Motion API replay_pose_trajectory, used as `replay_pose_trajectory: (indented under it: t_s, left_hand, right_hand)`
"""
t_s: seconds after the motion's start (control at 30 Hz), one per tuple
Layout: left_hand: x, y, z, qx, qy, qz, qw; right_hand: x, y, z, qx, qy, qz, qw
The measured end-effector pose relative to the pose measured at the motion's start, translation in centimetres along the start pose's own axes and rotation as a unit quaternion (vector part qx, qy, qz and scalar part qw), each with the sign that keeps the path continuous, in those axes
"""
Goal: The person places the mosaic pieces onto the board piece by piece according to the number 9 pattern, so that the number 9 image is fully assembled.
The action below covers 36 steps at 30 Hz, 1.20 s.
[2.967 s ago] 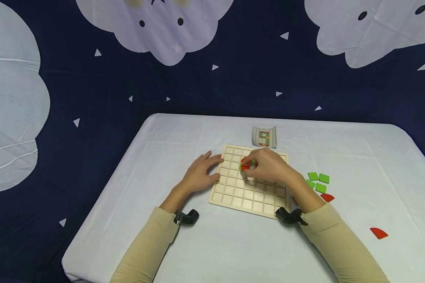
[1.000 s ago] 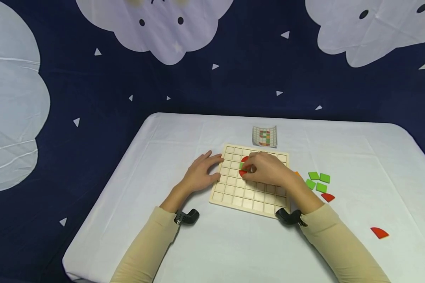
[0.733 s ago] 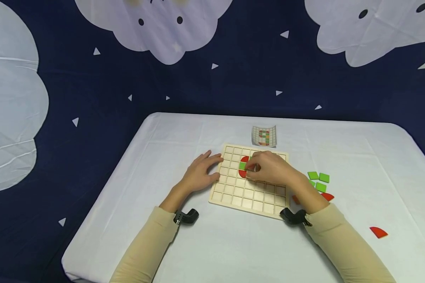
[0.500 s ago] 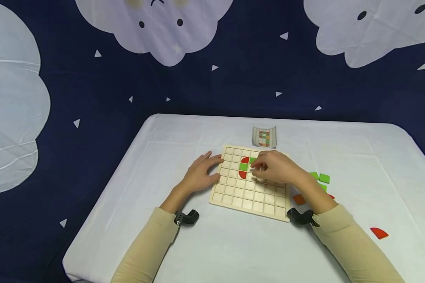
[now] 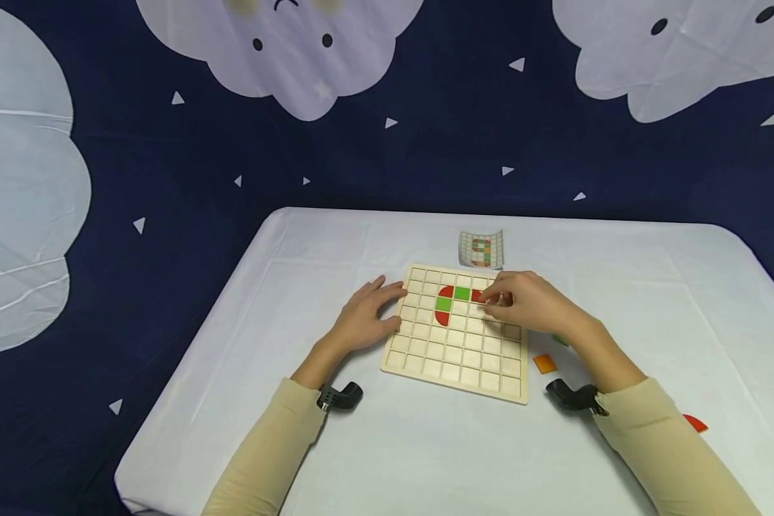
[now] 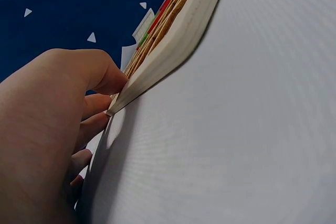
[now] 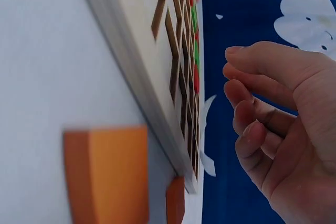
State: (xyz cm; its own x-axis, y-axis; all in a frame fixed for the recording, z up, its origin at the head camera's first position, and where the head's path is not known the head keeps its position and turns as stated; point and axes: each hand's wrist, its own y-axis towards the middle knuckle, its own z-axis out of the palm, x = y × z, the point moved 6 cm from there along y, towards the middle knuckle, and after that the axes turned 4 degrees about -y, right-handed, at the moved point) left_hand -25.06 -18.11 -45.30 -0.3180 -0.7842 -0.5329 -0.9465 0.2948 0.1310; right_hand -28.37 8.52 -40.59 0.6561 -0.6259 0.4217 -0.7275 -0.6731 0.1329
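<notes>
A wooden grid board (image 5: 454, 372) lies on the table. Set in its cells are a red quarter-circle tile (image 5: 441, 318), another red tile (image 5: 446, 291), a green square tile (image 5: 443, 304), a second green tile (image 5: 461, 293) and a red tile (image 5: 476, 295) partly behind my right fingers. My left hand (image 5: 364, 315) rests at the board's left side, its thumb and fingertips touching the edge (image 6: 125, 94). Over the board's upper right is my right hand (image 5: 529, 301), fingers loosely bent; in the right wrist view nothing shows between thumb and fingertips.
A printed pattern card (image 5: 481, 249) lies behind the board. Right of the board are an orange square tile (image 5: 545, 364) and a green tile (image 5: 560, 340) mostly hidden by my right arm. A red quarter-circle (image 5: 696, 423) lies farther right, partly behind the sleeve.
My right hand has moved right across the board, uncovering the red and green tiles at the left and top. Its arm now covers most loose green tiles. The left hand stays put.
</notes>
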Motion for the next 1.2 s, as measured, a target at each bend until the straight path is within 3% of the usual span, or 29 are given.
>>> replay_pose_trajectory:
  t_s: [0.2, 0.43, 1.2]
  left_hand:
    - [0.1, 0.0, 0.0, -0.002, -0.001, 0.001, 1.0000]
    - [0.2, 0.0, 0.2, -0.001, 0.002, 0.002, 1.0000]
    - [0.2, 0.1, 0.0, 0.003, 0.000, -0.003, 1.0000]
  right_hand:
    - [-1.0, -0.8, -0.4, 0.009, -0.002, 0.019, 0.9998]
    - [-2.4, -1.8, -0.5, 0.025, 0.026, 0.068, 0.9970]
    - [-5.6, -4.7, -1.6, 0.017, -0.011, 0.096, 0.9951]
